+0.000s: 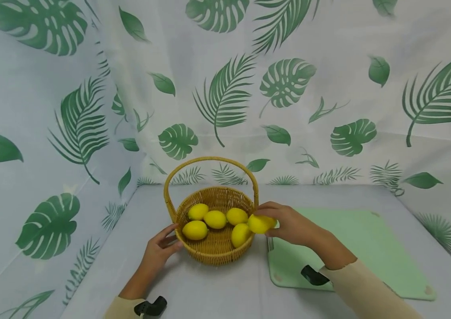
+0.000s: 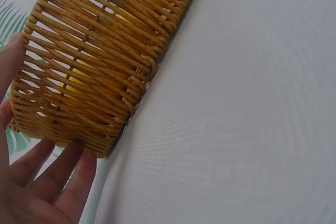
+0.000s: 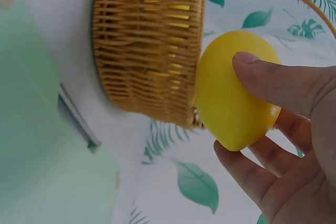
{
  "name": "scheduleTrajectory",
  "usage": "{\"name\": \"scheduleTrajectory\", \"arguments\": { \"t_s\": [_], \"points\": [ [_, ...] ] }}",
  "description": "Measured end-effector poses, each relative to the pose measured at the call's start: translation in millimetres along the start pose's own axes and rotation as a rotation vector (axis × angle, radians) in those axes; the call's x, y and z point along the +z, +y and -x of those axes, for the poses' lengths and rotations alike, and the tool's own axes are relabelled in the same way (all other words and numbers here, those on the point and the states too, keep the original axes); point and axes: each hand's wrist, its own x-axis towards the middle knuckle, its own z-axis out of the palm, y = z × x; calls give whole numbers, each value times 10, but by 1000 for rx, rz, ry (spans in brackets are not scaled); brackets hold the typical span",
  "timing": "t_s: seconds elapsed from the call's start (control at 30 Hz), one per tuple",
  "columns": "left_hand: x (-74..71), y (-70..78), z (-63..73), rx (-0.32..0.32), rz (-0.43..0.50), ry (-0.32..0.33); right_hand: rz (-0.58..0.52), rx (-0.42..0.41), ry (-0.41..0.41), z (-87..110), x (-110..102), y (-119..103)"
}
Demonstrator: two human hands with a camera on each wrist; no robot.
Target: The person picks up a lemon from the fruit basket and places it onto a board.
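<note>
A round wicker basket [image 1: 216,257] with a tall arched handle stands on the table, several yellow lemons [image 1: 215,219] lying inside. On its left side, my left hand [image 1: 161,249] touches the wall and rim, its fingers spread and fairly straight in the left wrist view, fingertips against the weave [image 2: 79,77]. My right hand [image 1: 293,225] pinches another lemon [image 3: 233,90] between thumb and fingers at the basket's right rim. In the head view that lemon overlaps the rim beside the lemons inside.
Right of the basket a light green cutting board [image 1: 349,252] lies flat, partly under my right forearm. A short metallic strip [image 1: 270,243] shows at its left edge. White cloth [image 1: 225,297] covers the table, and leaf-printed sheets [image 1: 225,66] hang at the back and left.
</note>
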Motion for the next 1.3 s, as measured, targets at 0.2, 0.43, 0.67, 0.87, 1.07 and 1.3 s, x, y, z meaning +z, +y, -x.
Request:
{"name": "scheduleTrajectory", "arguments": {
  "t_s": [0.2,0.43,0.67,0.87,1.07,1.3],
  "points": [
    [22,-4,-32,5,-18,12,3,-2,2,77,-38,94],
    [59,-40,-54,29,-35,16,-7,0,14,155,-95,222],
    [94,-20,-29,-12,-10,6,-29,47,36,250,-116,443],
    [6,13,6,-32,-25,1,-54,108,37,261,-69,580],
    [-121,125,5,-27,-51,-20,-68,169,31,224,12,675],
    [-28,-2,-39,4,-45,-19,-63,191,28,315,1,856]
  ]
}}
